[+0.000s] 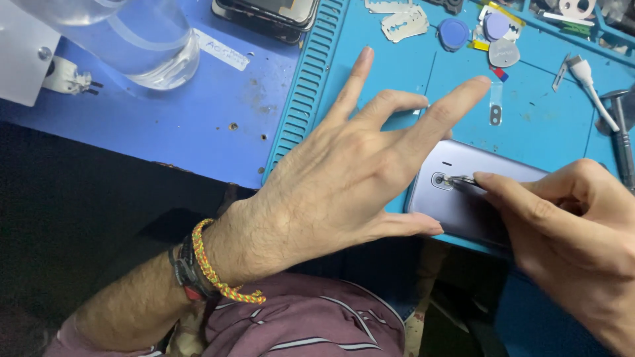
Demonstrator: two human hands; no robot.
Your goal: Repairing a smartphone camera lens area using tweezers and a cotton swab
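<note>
Left hand (344, 178) is spread wide, fingers fanned, thumb and index bracing the near end of the grey-lilac smartphone lying back-up (463, 192) on the bright blue silicone work mat (397, 59). Right hand (569, 238) comes in from about 4 o'clock, pinched narrow around thin metal tweezers (463, 180), tips right on the phone's small round camera ring (441, 180). The phone's long axis runs roughly 10 to 4 o'clock, mostly under the right hand. Up at 12 to 1 o'clock the mat's tray slots hold razor blades (405, 23), blue round caps (454, 32) and a grey pick (504, 53).
</note>
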